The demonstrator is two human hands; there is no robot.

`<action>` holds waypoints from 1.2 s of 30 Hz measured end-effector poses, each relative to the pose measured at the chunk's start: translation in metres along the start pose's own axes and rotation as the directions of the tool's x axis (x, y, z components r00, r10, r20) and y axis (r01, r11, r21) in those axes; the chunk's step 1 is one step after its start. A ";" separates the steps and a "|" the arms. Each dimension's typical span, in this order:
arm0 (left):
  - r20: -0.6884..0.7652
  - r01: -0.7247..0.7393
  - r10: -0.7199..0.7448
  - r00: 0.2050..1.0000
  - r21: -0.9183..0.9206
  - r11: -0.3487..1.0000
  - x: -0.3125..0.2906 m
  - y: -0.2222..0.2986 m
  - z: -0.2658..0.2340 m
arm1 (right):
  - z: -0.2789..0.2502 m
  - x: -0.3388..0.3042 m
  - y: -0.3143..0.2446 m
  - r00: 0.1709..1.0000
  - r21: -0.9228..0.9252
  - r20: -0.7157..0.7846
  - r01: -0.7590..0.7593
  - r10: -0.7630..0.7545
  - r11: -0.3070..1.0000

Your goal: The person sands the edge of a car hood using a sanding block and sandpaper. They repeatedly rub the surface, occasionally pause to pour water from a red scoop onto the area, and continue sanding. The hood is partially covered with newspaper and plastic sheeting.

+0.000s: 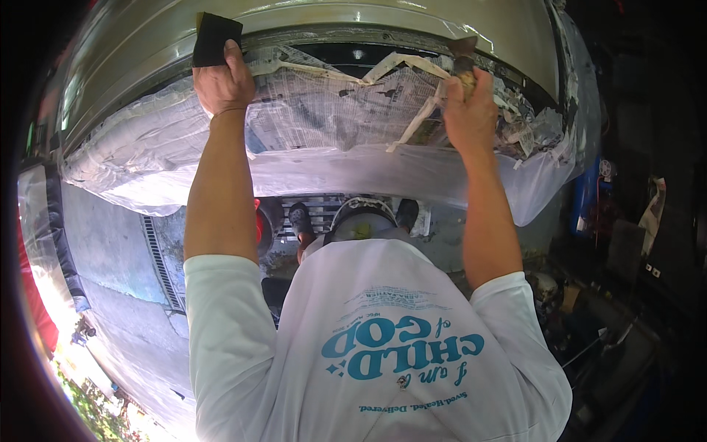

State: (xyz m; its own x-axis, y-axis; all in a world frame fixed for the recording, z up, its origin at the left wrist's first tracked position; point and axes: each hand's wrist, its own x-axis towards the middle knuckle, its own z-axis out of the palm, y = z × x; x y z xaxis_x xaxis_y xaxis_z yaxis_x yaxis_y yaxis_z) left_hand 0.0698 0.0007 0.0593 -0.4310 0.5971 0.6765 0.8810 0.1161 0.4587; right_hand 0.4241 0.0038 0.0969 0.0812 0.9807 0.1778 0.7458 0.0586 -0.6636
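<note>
My left hand [221,87], at the far left, is closed on a flat black square pad [213,40], thumb on its face. A yellowish strip shows along the pad's left edge; its exact kind is unclear. My right hand [473,114] grips a putty knife [464,65] by the handle, its dark flared blade pointing away from me. That blade lies over the lower edge of a glossy olive-beige vehicle panel [331,18]; whether it touches cannot be told. Below both hands, newspaper [324,107] covers the body, held with cream masking tape [420,121].
Clear plastic sheeting [331,173] hangs below the newspaper. A red object [258,221] stands on the floor by my feet, near a slatted grate [324,202]. Left of me runs a floor drain [160,258]. A blue object [587,199] and dark clutter stand at the right.
</note>
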 end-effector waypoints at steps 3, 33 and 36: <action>-0.038 -0.117 0.115 0.993 -0.076 0.990 0.002 -0.001 -0.001 | -0.017 0.006 0.014 0.999 -0.027 -0.049 0.016 -0.017 0.999; -0.083 -0.259 0.255 0.963 -0.041 0.965 -0.002 -0.023 0.011 | -0.022 0.116 -0.078 0.593 -0.468 0.658 0.805 -0.464 0.365; 0.006 -0.190 0.190 0.982 -0.016 0.982 -0.006 -0.033 0.015 | -0.029 0.161 -0.128 0.507 -0.371 0.852 0.764 -0.134 0.529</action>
State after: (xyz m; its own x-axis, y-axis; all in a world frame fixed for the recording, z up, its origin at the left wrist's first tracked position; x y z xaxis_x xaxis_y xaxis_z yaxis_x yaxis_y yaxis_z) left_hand 0.0461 0.0058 0.0315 -0.2543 0.6129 0.7481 0.9437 -0.0121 0.3306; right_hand 0.3605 0.1485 0.2312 -0.6221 0.6479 -0.4396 0.7015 0.7106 0.0545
